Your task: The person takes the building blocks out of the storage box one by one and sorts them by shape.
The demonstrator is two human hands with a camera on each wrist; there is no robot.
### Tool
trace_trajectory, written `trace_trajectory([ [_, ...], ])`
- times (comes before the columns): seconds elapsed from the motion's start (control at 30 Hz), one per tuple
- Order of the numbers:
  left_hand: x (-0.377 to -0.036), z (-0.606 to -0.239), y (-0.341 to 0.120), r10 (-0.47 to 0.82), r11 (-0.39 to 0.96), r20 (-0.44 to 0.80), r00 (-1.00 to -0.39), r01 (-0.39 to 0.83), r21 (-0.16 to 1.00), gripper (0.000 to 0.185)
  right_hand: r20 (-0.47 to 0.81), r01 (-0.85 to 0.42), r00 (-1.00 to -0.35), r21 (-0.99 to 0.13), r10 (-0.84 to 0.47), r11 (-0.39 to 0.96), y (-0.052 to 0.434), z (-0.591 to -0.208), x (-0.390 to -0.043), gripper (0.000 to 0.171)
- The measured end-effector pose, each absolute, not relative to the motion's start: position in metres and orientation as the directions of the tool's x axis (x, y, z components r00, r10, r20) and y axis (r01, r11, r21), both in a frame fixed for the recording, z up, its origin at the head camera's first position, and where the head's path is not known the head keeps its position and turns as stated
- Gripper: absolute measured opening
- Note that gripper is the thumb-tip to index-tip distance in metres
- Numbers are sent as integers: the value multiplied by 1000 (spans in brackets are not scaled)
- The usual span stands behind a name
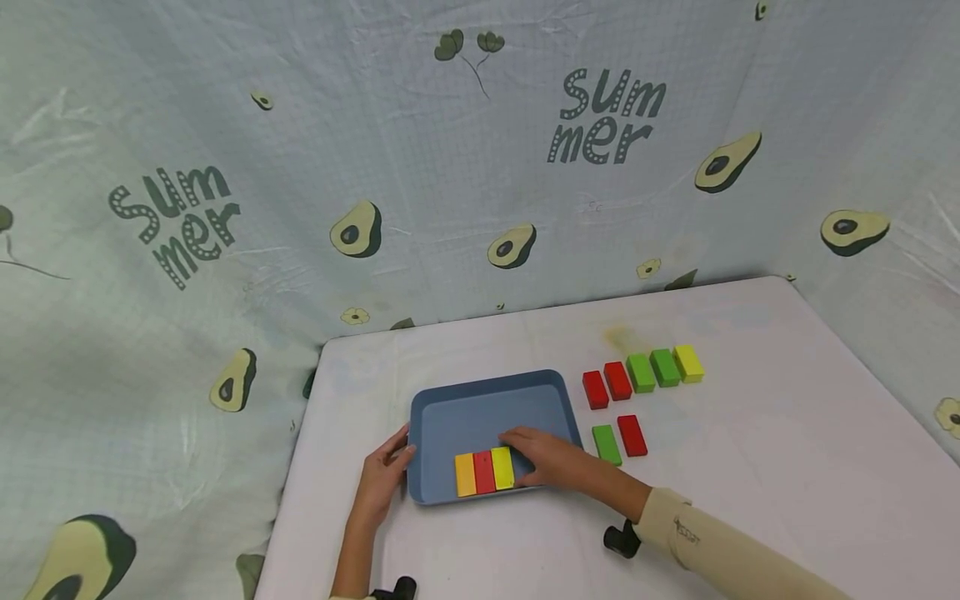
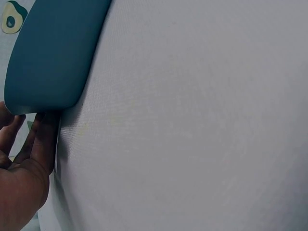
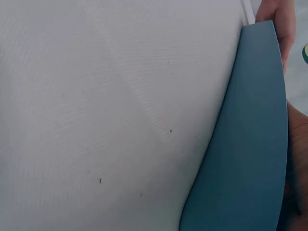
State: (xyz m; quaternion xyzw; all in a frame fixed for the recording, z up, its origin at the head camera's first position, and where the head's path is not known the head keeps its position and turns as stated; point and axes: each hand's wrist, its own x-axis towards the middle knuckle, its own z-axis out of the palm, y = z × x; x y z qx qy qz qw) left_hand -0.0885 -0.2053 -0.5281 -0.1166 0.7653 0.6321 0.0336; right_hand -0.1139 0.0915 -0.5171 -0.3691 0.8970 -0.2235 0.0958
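Note:
A blue-grey tray (image 1: 487, 387) lies on the table. At its left side my left hand (image 1: 382, 475) grips the rim, thumb on the near side; in the left wrist view the fingers of that hand (image 2: 29, 163) reach round the tray's end (image 2: 53, 72). Inside the tray, along the near wall, stand an orange block (image 1: 465, 475), a red block (image 1: 483, 472) and a yellow block (image 1: 502, 468) side by side. My right hand (image 1: 551, 460) reaches in from the right and pinches the yellow block between thumb and fingers at its ends. The right wrist view mostly shows the tray's outer wall (image 3: 245, 125).
Right of the tray a back row holds two red blocks (image 1: 596, 390), two green blocks (image 1: 641, 373) and a yellow block (image 1: 688, 364). Nearer lie a green block (image 1: 607, 445) and a red block (image 1: 632, 436). A patterned cloth (image 1: 420, 167) hangs behind the white table (image 1: 750, 417).

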Motion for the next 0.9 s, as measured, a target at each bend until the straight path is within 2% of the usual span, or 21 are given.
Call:
trace_trajectory([
  [0.4,-88,-527,-204,-137,178,-198,-971,-221,959,48,-20,-617,-710,-465,-704,635,93,-521,-115,68],
  [0.7,-87,-522,-202,-130,170,-194,-972,-214,962,48,-29,-648,-679,-447,-734,617,90,-518,-117,71],
  [0.9,-87,-523,-203,-136,184,-197,-971,-220,958,48,-36,-607,-698,-499,-715,618,94,-514,-116,68],
])
